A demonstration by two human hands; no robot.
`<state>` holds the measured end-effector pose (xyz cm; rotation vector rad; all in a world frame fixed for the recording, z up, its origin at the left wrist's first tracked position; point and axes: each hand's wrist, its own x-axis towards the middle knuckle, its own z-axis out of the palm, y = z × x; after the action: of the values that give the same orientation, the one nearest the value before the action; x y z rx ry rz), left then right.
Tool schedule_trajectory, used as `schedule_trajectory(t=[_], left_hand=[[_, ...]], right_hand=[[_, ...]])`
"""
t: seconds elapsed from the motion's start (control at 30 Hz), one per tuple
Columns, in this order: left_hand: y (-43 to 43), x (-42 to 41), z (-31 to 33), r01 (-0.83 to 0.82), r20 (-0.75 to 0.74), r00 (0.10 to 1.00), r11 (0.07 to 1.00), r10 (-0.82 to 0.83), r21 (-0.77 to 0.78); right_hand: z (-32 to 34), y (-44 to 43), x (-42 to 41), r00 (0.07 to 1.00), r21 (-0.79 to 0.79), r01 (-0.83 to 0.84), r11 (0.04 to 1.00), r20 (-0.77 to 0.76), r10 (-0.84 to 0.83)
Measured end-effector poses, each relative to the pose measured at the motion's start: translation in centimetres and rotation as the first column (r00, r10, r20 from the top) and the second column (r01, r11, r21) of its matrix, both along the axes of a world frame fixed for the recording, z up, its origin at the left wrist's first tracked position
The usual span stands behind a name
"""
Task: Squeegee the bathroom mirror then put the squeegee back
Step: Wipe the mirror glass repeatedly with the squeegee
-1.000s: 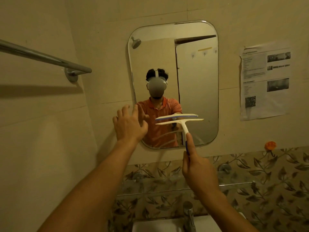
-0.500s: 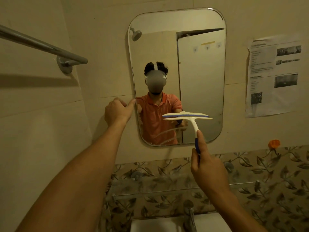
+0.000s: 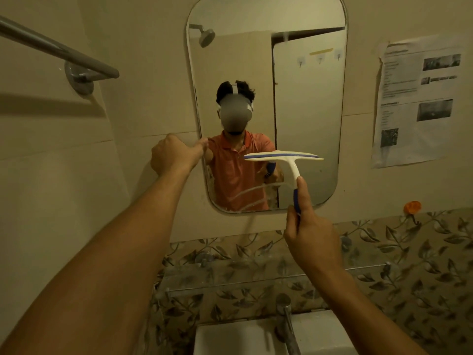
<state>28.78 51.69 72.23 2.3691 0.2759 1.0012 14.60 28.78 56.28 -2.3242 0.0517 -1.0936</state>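
Beige bathroom tiles all round. Nearest us are the sink (image 3: pixel 230 339) and tap (image 3: pixel 283 316), with a glass shelf (image 3: pixel 230 278) just above. Then the right hand (image 3: pixel 313 239), fingers wrapped round the blue handle of the squeegee (image 3: pixel 291 166). Its blade lies level and crosswise before the lower right of the mirror (image 3: pixel 307 98); touching the glass or just off it, can't tell. The left hand (image 3: pixel 174 155) is at the mirror's left edge, fingers curled; whether it grips the rim is unclear. Streaks lie low on the glass. Nothing looks set to block the blade.

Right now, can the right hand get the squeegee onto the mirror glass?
Probably yes: the right hand holds the squeegee up before the mirror, nothing between them; the left hand holds its left edge, aside.
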Motion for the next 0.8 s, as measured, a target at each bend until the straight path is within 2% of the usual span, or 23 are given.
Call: schedule_trajectory(t=[0.17, 0.37, 0.8], left_hand=[[-0.4, -0.7, 0.6, 0.020, -0.070, 0.997, 0.999, -0.022, -0.034], [-0.6, -0.8, 0.4, 0.032, -0.063, 0.997, 0.995, -0.038, -0.097], [-0.4, -0.4, 0.8, 0.021, -0.109, 0.994, 0.993, -0.033, -0.113]], right_hand=[[-0.5, 0.0, 0.2, 0.997, -0.038, 0.061, 0.997, -0.040, -0.062], [-2.4, 0.3, 0.6, 0.993, -0.047, 0.110, 0.993, -0.039, -0.112], [-6.9, 1.7, 0.5, 0.994, 0.010, 0.108, 0.994, -0.026, -0.108]])
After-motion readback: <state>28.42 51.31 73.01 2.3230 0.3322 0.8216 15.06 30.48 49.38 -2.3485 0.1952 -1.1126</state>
